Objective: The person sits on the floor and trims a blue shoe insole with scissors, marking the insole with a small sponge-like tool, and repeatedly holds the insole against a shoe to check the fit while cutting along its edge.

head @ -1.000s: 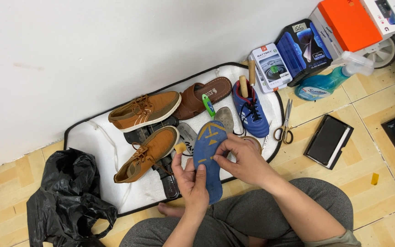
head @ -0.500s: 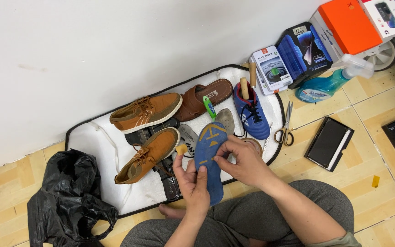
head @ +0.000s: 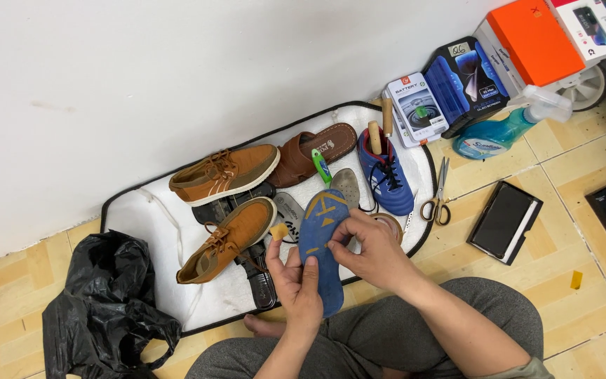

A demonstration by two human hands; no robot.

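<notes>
Our left hand (head: 296, 281) grips the blue foam insole (head: 320, 249) and a small tan sponge (head: 278, 231); right hand (head: 373, 249) pinches its right edge; we should steady it.

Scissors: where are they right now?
The scissors lie on the tiled floor at the white mat's right edge, between the blue shoe and the black case.

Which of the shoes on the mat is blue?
The laced sports shoe at the mat's right end, with a wooden handle standing in it. The two lace-ups are tan; the sandal is brown.
</notes>
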